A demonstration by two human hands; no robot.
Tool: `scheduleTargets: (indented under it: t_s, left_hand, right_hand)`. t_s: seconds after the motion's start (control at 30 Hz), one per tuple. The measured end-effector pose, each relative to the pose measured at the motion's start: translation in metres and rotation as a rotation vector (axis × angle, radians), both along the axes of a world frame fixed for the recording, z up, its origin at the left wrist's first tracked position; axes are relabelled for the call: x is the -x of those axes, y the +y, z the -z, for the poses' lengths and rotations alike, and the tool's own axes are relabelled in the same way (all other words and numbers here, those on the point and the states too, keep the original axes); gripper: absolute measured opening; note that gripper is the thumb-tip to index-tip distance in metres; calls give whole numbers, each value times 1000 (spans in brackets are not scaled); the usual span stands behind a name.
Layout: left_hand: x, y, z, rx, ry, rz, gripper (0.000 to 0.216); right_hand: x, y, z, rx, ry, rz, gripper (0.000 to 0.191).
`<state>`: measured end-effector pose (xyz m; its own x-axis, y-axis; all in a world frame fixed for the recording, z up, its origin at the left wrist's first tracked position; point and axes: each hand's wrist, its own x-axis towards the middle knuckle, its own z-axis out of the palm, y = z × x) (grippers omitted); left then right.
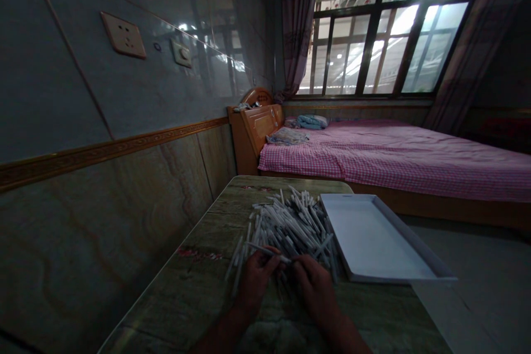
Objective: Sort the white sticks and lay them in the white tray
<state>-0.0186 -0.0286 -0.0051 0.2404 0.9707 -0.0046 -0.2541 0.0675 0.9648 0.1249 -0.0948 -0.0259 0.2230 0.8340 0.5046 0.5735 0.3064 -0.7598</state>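
Observation:
A slim whitish pen [285,259] slants between my two hands, just over the near side of a pile. My left hand [256,274] pinches it along its length, with one end sticking out to the upper left. The fingers of my right hand [312,281] close around its other end, which they hide. Beyond my hands spreads a loose heap of white and grey pens [290,221], lying in many directions on the table [199,293]. The dim light blurs their details.
A shallow white tray [377,238] lies right of the heap, its right side jutting past the table edge. A tiled wall [166,204] runs along the left. Behind the table stands a bed [373,149] with a pink checked sheet, under a window.

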Motion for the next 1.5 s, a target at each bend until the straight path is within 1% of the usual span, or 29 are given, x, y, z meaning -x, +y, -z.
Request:
scheduleTargets:
  t_s: [0.1,0.3,0.47,0.53,0.67,0.77,0.87,0.93,1.0,1.1,1.33,1.4,1.5]
  left_hand:
    - [0,0,2,-11,-10,4,29]
    - [1,0,3,-24,9,-14,27]
    - [0,1,5,-12,0,-17,29]
    - [-1,1,6,-10,10,-21,29]
    - [-1,1,4,-18,16,-50,28]
    - [-1,-1,3,-21,3,-57,27]
    - [-2,-1,4,-20,0,-48,28]
    - [-2,-1,4,-20,5,-51,29]
    - [-2,-1,4,-15,15,-64,30]
    - [-3,-2,3,19,20,-90,34]
    - [-6,-5,1,131,21,-102,48]
    - [-5,-6,1,138,15,-98,49]
    - [-3,-6,1,106,10,-94,48]
  right_hand:
    - [-1,2,2,48,-8,36,37]
    - [-2,1,3,34,-3,40,21]
    - [-2,2,5,77,14,56,33]
    - [-2,3,6,87,4,68,31]
    - [-2,3,4,94,6,65,22]
    - [-2,2,2,95,-3,56,27]
    - [-2,3,6,120,-35,80,35]
    - [-1,4,9,137,-45,105,33]
    - [-1,5,11,127,-45,113,27]
    - [-2,5,9,66,-72,101,20]
    - [-5,6,3,-89,-267,119,15]
    - [-6,6,2,-101,-271,111,14]
    - [-6,5,1,-58,-208,100,14]
